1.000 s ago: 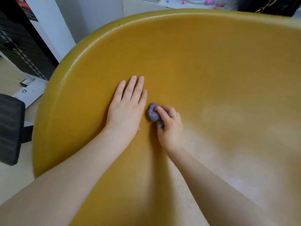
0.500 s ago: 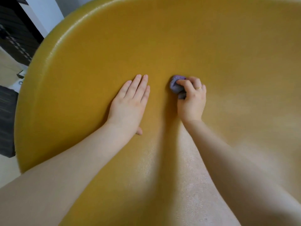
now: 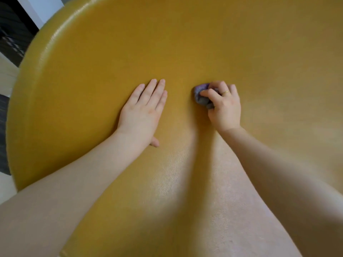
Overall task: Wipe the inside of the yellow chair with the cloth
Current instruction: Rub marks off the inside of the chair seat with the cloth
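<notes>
A head-worn camera looks down into the curved inner shell of a yellow chair (image 3: 185,43), which fills nearly the whole view. Two bare forearms reach in from the bottom edge. The left hand (image 3: 143,112) lies flat on the chair's inner surface, fingers straight and close together, pointing up and slightly right, with the thumb tucked low near the wrist; it holds nothing. The right hand (image 3: 222,106) sits just beside it to the right, apart from it, its fingers curled around a small bunched purple-grey cloth (image 3: 201,95). The cloth pokes out at the left side of that hand and presses against the chair's surface near the middle of the shell. A thin gold ring (image 3: 225,92) shows on one finger of the right hand. The chair's rounded rim curves along the upper left, and beyond it lies a strip of pale floor (image 3: 6,71) and dark, blurred furniture (image 3: 13,34).
</notes>
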The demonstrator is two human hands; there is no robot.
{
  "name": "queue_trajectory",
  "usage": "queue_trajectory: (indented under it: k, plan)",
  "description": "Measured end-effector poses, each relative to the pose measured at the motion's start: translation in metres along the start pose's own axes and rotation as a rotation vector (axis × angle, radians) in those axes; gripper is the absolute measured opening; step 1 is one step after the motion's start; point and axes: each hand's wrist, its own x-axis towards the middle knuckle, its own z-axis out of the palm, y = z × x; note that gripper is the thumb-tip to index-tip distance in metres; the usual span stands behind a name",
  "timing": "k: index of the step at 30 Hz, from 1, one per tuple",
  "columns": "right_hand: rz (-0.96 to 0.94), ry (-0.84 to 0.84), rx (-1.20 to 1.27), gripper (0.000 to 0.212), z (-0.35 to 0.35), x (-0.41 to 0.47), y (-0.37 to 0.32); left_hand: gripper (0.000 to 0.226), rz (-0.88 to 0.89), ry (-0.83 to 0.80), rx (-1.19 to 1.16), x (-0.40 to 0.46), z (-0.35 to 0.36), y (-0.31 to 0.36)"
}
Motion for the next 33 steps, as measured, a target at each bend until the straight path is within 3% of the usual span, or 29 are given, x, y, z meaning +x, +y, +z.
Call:
queue_trajectory:
  k: [3,5,10,14,19,23,26,33]
  plan:
    - [0.177,0.061,0.077,0.036,0.011,-0.016,-0.023,0.129,-0.004,-0.003,-0.005,0.0,0.0,0.0]
    - [0.19,-0.021,0.135,0.04,0.011,-0.045,-0.039,0.13,-0.001,-0.024,-0.008,0.0,-0.002,0.0]
    - [-0.03,-0.323,0.268,0.041,-0.024,-0.138,-0.058,0.124,-0.01,-0.055,-0.006,-0.004,-0.007,0.005]
    - [-0.334,-0.466,0.242,0.033,-0.028,-0.124,-0.025,0.086,0.045,-0.083,-0.009,-0.002,-0.013,0.02]
    - [-0.168,-0.15,-0.001,0.03,-0.024,-0.03,0.036,0.116,0.133,-0.139,-0.018,0.006,-0.004,0.024]
    - [0.181,-0.048,0.062,0.033,-0.013,-0.046,0.009,0.116,0.104,-0.112,-0.029,0.003,0.0,0.028]
    - [0.292,-0.196,0.159,0.036,-0.016,-0.088,-0.017,0.116,0.063,-0.136,-0.038,0.004,-0.001,0.034]
    - [0.121,-0.613,0.463,0.039,-0.085,-0.194,-0.064,0.102,-0.05,-0.206,-0.109,-0.011,-0.016,0.049]
